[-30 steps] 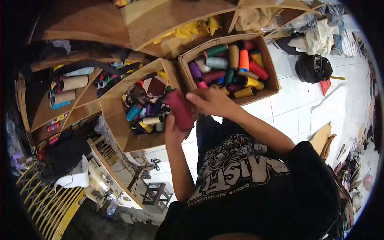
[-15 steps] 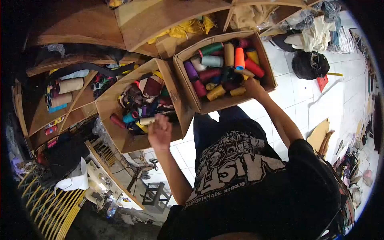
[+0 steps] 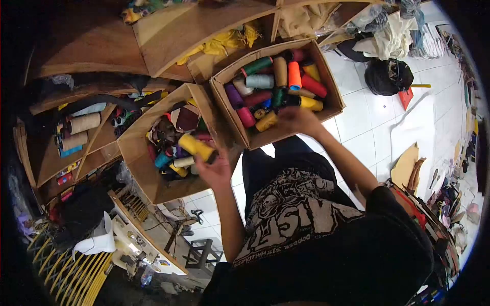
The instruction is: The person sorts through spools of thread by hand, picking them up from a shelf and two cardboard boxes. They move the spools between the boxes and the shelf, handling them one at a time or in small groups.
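The left hand (image 3: 217, 171) is closed around the end of a yellow spool (image 3: 196, 147) and holds it tilted over the near corner of the mixed box (image 3: 171, 188). The right hand (image 3: 296, 120) is to the right of that box, low over the near edge of the second box (image 3: 331, 76). Its fingers are bent down among the spools, and I cannot tell if they pinch one.

I judge that the moving of spools between the two boxes is about in the middle. Both boxes are well filled, and the mixed box holds a crowded heap.

The spools are cones and tubes wound with smooth thread, such as an orange spool (image 3: 294, 75) and a green spool (image 3: 256, 65) in the second box. Both boxes are plain brown cardboard with open flaps. Behind the mixed box are wooden shelves (image 3: 102, 41), and to its right, past the second box, is a glossy white tiled floor (image 3: 367, 132)
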### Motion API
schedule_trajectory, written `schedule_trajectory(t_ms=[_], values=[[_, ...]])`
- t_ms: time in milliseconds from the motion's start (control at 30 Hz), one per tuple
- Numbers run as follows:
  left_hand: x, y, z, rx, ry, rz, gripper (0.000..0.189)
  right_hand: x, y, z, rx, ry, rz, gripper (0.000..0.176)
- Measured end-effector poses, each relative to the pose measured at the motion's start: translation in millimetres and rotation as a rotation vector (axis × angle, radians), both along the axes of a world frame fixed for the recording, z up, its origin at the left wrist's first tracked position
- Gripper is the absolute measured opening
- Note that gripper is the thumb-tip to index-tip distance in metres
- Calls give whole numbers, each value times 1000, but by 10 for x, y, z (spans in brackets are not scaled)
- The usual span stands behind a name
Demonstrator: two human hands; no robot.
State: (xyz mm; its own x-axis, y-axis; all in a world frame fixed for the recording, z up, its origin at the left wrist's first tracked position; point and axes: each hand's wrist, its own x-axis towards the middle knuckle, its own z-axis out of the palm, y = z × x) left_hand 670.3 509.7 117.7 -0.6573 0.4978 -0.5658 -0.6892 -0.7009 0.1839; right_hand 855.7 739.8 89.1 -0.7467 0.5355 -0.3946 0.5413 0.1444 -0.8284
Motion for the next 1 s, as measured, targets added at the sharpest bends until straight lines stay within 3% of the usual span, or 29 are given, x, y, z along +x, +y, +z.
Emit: schedule_trajectory(t_ms=[33, 67, 133, 300, 367, 433, 533, 667, 767, 867, 933, 967, 1000], values=[[-99, -83, 54, -133, 155, 21, 49, 170, 137, -408, 293, -43, -2, 44], [-226, -177, 102, -179, 153, -15, 62, 301, 260, -659, 590, -81, -7, 48], [-391, -351, 131, -308, -16, -21, 61, 409, 321, -589, 769, -480, 18, 55], [-168, -300, 73, -349, 216, -233, 49, 424, 454, -797, 620, -585, 130, 59], [-75, -172, -29, -194, 170, -306, 42, 379, 500, -728, 521, -585, 135, 59], [48, -9, -35, -254, 175, -459, 36, 283, 473, -400, 389, -552, 144, 57], [225, 112, -131, -268, 160, -560, 32, 305, 317, -571, 764, -465, 192, 57], [240, 85, -154, -339, 173, -580, 30, 214, 409, -812, 758, -570, 275, 55], [184, -63, -222, -361, 139, -608, 32, 133, 432, -471, 722, -516, 260, 54], [135, -60, -101, -329, 176, -812, 45, -192, 233, 184, 475, -266, 29, 61], [179, 67, 127, -221, 212, -938, 53, -337, -117, 633, 416, 39, 49, 57], [206, 69, 87, -89, 220, -882, 57, -390, -294, 818, 386, 173, 112, 54], [226, 108, 155, -127, 209, -726, 55, -402, -424, 931, 355, 308, 175, 51]])
